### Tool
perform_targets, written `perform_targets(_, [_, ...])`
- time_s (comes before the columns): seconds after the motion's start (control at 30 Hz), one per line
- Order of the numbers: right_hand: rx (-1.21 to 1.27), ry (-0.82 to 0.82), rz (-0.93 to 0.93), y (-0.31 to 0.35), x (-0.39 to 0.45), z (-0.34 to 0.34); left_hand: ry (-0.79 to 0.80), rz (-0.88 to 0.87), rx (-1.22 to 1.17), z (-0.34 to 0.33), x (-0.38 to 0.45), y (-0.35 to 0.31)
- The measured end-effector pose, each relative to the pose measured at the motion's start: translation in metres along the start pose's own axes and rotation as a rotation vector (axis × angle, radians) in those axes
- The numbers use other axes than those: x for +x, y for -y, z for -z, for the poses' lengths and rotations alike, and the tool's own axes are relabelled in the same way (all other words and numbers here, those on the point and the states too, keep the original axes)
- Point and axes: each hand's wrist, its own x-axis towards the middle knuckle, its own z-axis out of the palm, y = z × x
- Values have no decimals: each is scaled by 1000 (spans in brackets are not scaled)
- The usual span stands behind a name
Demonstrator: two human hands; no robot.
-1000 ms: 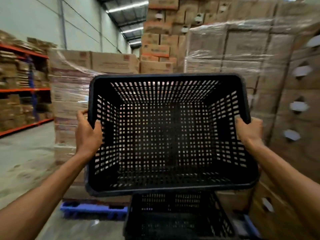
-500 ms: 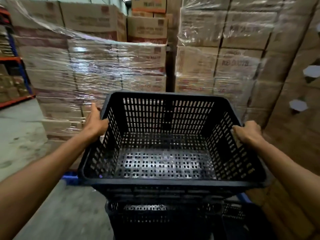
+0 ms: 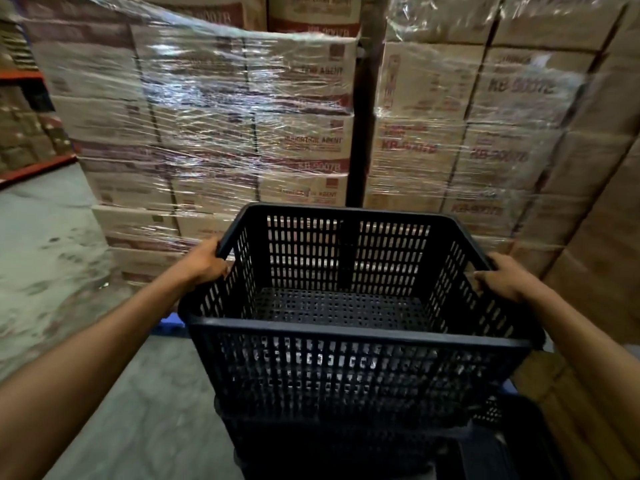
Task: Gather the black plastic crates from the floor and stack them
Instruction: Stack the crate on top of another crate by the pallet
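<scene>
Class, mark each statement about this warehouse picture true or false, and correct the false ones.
1. Both hands grip the top crate by its side rims. True: the left hand holds the left rim, the right hand the right.
2. The crate is full of bottles. False: it is empty; its slotted floor shows.
3. Another black crate sits directly beneath the held one. True.
4. The cardboard boxes behind are bare of wrapping. False: clear stretch film covers them.
5. The crate is held upside down. False: its open side faces up.
</scene>
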Motion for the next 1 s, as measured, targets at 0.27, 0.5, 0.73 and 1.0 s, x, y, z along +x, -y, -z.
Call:
perform_targets(0.27, [65,-35,54,-7,8,-7,21,19,75,3,11,10])
perform_targets(0.5, [-12,-9,32,-6,0,-11,10,10,70,2,8,19])
perform_targets(0.73, [-555,-126,331,37,-12,33,-25,-94,276,37,14,-4])
perform_targets(1.0, [-341,8,264,28,-10,7,65,-189,275,10,23,-4])
